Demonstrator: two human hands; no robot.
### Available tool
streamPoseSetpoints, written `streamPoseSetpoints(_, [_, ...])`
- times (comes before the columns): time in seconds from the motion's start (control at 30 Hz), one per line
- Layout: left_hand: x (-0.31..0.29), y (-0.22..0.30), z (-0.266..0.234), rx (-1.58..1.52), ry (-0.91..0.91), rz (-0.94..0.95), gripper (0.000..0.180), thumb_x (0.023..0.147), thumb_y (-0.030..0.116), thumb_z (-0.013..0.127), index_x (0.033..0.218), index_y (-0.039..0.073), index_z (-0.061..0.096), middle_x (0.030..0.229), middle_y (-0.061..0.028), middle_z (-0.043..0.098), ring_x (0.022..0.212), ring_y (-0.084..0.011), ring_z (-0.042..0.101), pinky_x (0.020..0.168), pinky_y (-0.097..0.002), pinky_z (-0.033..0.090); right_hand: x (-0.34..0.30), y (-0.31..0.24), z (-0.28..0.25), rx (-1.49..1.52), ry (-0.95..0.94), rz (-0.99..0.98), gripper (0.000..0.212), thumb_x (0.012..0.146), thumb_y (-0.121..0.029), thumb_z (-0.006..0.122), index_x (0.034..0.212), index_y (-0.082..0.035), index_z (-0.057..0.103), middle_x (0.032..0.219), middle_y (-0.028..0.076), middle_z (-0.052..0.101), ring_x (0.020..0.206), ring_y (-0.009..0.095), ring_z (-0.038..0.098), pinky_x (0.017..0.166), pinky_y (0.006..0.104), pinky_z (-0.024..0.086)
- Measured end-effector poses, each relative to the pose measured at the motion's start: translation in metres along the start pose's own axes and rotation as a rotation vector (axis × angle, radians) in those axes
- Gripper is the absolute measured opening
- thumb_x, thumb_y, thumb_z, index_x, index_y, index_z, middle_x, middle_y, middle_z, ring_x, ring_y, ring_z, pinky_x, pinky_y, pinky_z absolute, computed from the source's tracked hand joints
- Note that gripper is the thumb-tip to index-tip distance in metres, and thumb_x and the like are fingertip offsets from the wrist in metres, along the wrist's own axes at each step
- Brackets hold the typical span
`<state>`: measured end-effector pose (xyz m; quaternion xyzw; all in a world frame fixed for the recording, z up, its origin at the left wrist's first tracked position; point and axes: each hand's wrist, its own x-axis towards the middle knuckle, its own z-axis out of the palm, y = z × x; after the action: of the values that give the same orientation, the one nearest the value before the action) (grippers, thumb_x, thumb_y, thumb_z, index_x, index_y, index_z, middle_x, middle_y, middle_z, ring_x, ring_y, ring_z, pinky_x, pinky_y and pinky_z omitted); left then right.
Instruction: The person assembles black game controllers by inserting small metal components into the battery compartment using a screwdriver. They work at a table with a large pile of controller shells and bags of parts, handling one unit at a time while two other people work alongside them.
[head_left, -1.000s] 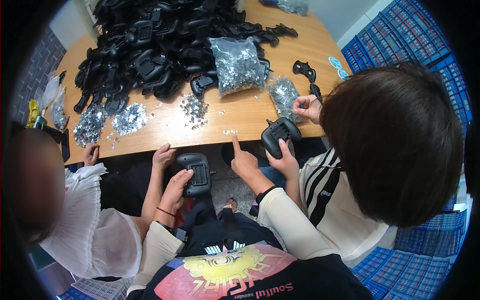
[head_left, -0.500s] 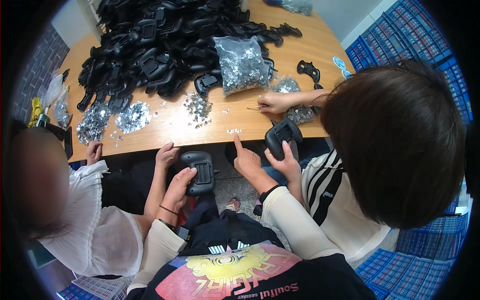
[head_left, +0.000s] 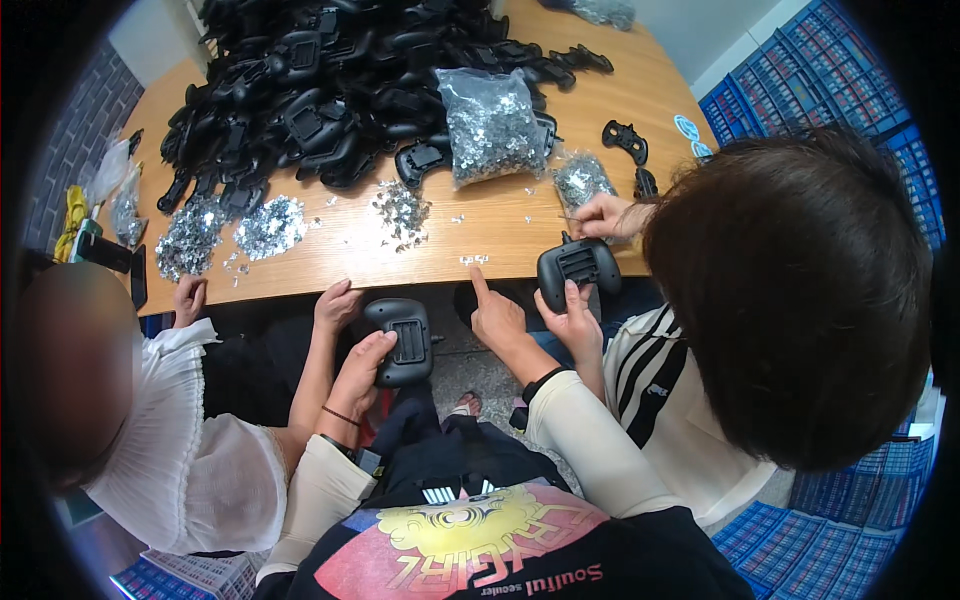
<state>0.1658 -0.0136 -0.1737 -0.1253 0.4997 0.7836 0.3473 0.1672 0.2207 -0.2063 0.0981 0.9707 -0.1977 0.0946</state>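
Observation:
My left hand (head_left: 362, 374) grips a black game controller (head_left: 402, 342) below the table edge, its open battery compartment facing up and my thumb on the near side. My right hand (head_left: 499, 318) is at the table's front edge, index finger stretched out and the other fingers loosely curled, holding nothing. That fingertip is at a short row of small silver metal clips (head_left: 474, 260). Beyond it lies a loose scatter of the same shiny pieces (head_left: 402, 212).
A large heap of black controllers (head_left: 310, 110) covers the back left. A clear bag of metal pieces (head_left: 492, 135) stands before it; more piles (head_left: 270, 229) lie left. At right, a co-worker holds a controller (head_left: 578, 268) and a thin tool. Another co-worker's hand (head_left: 337, 305) is at the left edge.
The right co-worker's hand with the thin tool has moved right, to the top of their controller, which has turned. The view has shifted slightly; my hands keep their poses.

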Motion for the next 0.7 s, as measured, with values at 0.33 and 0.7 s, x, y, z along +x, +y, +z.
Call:
streamPoseSetpoints(0.33, [0.002,-0.004,-0.006,0.025,-0.005,-0.001,0.01,0.086,0.021,0.057,0.083,0.012,0.058,0.074,0.0066,0.056,0.065,-0.0017,0.049,0.061,-0.0183,0.041,0.0,0.0,-0.009,-0.035,-0.037,0.024,0.074,0.073,-0.008,0.049,0.14,-0.013,0.018,0.08,0.021,0.061,0.074,0.037,0.061,0.069,0.0455,0.049])
streamPoseSetpoints(0.7, [0.0,-0.004,-0.007,-0.027,-0.041,-0.005,0.01,0.086,0.019,0.057,0.089,0.009,0.058,0.082,0.0029,0.061,0.073,-0.0041,0.056,0.068,-0.0204,0.046,-0.001,-0.001,-0.006,-0.036,0.014,0.016,0.072,0.071,-0.008,0.048,0.138,-0.009,0.022,0.076,0.022,0.061,0.07,0.036,0.061,0.067,0.0461,0.048])
